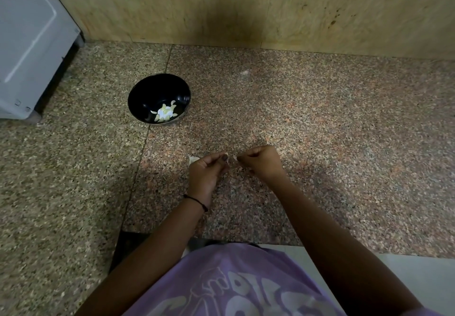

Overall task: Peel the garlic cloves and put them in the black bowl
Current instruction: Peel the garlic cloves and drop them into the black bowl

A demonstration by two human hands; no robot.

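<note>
A black bowl (159, 99) stands on the speckled granite counter (320, 123), holding several peeled garlic cloves (164, 114). Nearer to me, my left hand (205, 171) and my right hand (261, 161) meet over the counter, fingers curled. Between their fingertips they pinch a small garlic clove (232, 159), mostly hidden by the fingers. A pale piece of garlic or skin (192, 160) lies on the counter just left of my left hand.
A white appliance (29, 44) stands at the far left against the yellowish stone wall (246, 7). A small translucent scrap (245, 73) lies on the counter near the wall. The counter's front edge runs just above my purple shirt.
</note>
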